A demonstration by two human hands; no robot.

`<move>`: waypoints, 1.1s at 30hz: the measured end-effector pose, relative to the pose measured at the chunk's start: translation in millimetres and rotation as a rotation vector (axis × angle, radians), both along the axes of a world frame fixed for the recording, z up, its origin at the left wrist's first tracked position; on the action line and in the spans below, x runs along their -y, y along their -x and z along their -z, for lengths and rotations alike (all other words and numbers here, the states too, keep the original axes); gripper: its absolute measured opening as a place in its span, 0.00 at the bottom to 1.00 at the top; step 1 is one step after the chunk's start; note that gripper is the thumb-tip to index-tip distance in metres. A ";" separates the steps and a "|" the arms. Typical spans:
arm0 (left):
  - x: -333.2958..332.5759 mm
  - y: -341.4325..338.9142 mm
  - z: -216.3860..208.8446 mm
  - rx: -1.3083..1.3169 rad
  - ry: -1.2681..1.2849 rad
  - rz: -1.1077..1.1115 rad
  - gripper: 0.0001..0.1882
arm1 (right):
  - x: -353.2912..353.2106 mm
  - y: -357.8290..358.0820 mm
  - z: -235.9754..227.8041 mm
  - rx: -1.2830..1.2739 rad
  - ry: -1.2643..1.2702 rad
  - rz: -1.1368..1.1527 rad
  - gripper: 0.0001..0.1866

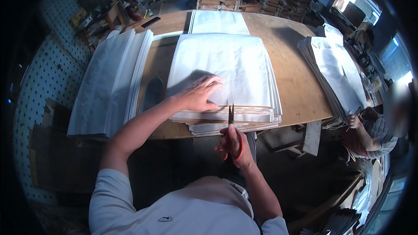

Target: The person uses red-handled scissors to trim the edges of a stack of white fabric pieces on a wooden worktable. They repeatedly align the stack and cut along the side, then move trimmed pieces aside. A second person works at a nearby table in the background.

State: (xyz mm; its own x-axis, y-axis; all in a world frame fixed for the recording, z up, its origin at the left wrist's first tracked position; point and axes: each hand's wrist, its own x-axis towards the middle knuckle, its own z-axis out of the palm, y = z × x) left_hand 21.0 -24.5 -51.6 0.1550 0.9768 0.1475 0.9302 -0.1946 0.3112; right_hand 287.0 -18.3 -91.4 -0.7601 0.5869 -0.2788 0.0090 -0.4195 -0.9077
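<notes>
Plywood table (291,78) spans the view, its warm brown surface smooth and faintly grained, its edges curved by the lens. A thick stack of white paper sheets (222,61) lies on it at the middle, straight in front of the person, under the left hand and just beyond the right. Its near end reaches the table's near edge, where the layers stagger and thin brown strips show between them. Bare wood opens wide to the right of this stack, while a narrower strip separates it from the left pile (98,82), tall, pale and creased lengthwise. Another pile (337,69) slants along the right edge, its sides frayed and layered, with a co-worker's hand (353,122) at its near corner. A smaller white stack (220,21) sits behind the middle one.

The left hand (201,95) rests unclenched on the top sheet, fingers bent and parted, thumb near the front edge. The right hand (236,146) grasps red-handled scissors (231,116), their slim metal blades slightly parted and pointing away over the stack's near edge; whether they touch paper, I cannot tell. A flat black oblong (150,22) lies near the far left edge.
</notes>
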 end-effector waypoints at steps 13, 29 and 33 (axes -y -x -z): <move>-2.1 -6.5 -20.6 -0.397 -0.595 0.249 0.05 | -14.1 -22.0 -30.4 0.100 -0.175 0.058 0.36; 4.0 -10.4 -16.3 -0.432 -0.575 0.289 0.06 | -59.0 -42.6 -27.2 0.351 -0.344 0.207 0.37; 3.9 -9.2 -12.1 -0.427 -0.569 0.287 0.06 | -56.6 -38.6 -20.5 0.343 -0.346 0.221 0.38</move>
